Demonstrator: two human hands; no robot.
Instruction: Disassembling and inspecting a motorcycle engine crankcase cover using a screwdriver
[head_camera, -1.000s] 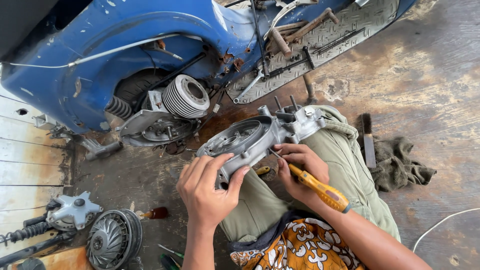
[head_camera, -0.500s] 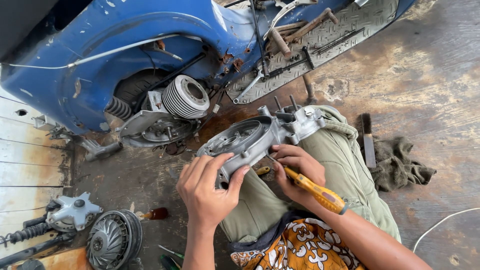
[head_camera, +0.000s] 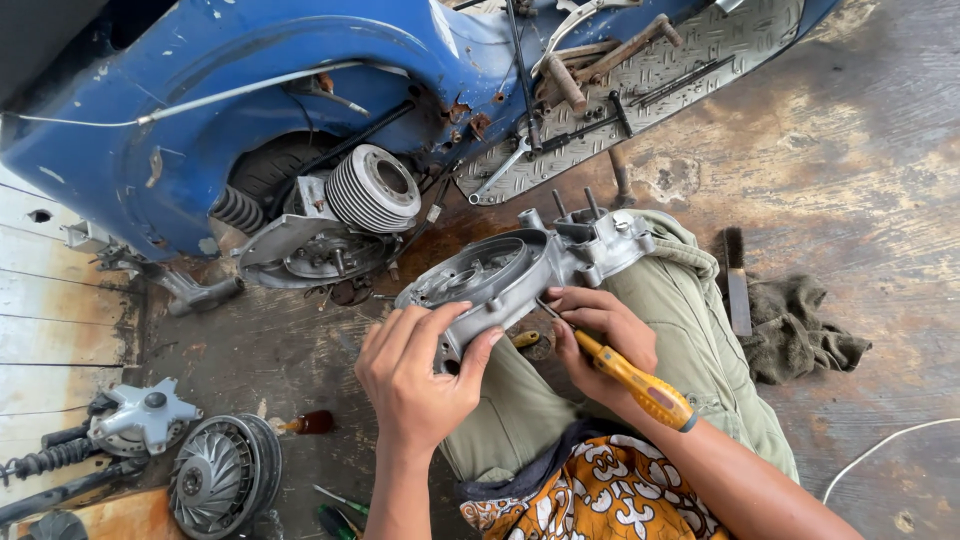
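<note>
Casing (head_camera: 520, 268) — a grey cast engine half — is propped on the person's lap, against the green trouser leg (head_camera: 690, 330), tilted with its round cavity facing up. Left hand (head_camera: 420, 375) is closed over the casing's near rim, fingers wrapped on top and thumb pressed to the outer edge. Right hand (head_camera: 605, 335) is clenched around a yellow-handled screwdriver (head_camera: 630, 380); the shaft is angled up and left, its tip set against the casing's underside just beside the left thumb. Handle end projects back past the wrist.

Blue scooter body (head_camera: 250, 90) lies on its side beyond the casing, a finned cylinder (head_camera: 375, 190) exposed in its wheel arch. Rag (head_camera: 800, 325) and brush (head_camera: 737, 280) are seen on the floor to the right, well apart from the hands. Fan wheel (head_camera: 222, 475) lies at lower left.
</note>
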